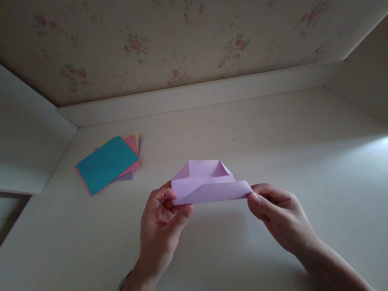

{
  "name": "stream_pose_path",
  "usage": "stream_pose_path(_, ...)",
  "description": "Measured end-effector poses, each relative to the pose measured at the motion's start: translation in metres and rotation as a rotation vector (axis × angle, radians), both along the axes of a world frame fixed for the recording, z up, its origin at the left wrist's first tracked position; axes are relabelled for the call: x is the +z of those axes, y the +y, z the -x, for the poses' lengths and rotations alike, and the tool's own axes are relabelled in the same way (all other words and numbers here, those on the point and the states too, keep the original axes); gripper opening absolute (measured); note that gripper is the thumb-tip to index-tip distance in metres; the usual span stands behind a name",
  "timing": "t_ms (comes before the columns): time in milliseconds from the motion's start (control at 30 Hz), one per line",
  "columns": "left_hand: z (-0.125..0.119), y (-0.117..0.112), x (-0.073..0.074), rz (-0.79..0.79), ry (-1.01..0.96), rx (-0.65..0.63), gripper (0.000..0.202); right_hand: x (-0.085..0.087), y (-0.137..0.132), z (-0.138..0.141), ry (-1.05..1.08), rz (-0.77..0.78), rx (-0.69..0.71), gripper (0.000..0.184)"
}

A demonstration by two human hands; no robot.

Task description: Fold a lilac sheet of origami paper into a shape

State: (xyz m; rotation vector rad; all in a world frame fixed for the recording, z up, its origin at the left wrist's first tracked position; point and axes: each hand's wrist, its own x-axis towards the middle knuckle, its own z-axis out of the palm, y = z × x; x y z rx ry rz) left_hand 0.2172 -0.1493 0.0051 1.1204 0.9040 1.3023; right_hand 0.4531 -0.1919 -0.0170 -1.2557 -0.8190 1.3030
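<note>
A folded lilac sheet of paper (207,183) is held up a little above the pale desk top (282,147), in the middle of the view. Its upper corners are folded in and a band runs along its lower edge. My left hand (162,227) pinches the paper's left end between thumb and fingers. My right hand (276,213) pinches the right end at the lower corner. A pale band shows on my left wrist.
A fanned stack of coloured paper sheets (109,164), teal on top with pink, yellow and purple beneath, lies at the back left. A raised ledge (196,95) and flowered wallpaper close the back; side panels stand left and right.
</note>
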Motion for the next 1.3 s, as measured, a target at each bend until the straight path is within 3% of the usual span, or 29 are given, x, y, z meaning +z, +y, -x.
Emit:
stream_pose_path(300, -0.002, -0.001, 0.002, -0.055, -0.044, 0.011, 0.046, 0.005, 0.004, 0.002, -0.194, -0.138, 0.039, 0.018)
stream_pose_path(433, -0.001, -0.005, 0.001, -0.055, 0.054, -0.004, 0.037, 0.006, 0.006, 0.003, -0.186, -0.179, 0.006, 0.017)
stream_pose_path(733, 0.0, -0.008, -0.004, 0.013, 0.318, 0.06, 0.022, 0.0, 0.005, 0.005, -0.032, -0.119, -0.024, 0.01)
stream_pose_path(933, -0.002, -0.008, -0.002, 0.031, 0.407, 0.053, 0.018, 0.0, 0.006, 0.009, -0.026, -0.092, -0.127, 0.009)
stream_pose_path(1100, -0.003, -0.009, -0.007, 0.081, 0.464, 0.004, 0.026, 0.0, 0.007, 0.012, -0.113, -0.043, -0.223, 0.016)
stream_pose_path(1300, -0.006, -0.011, -0.008, 0.175, 0.51, -0.086, 0.038, 0.002, 0.008, 0.013, -0.207, -0.021, -0.209, 0.016)
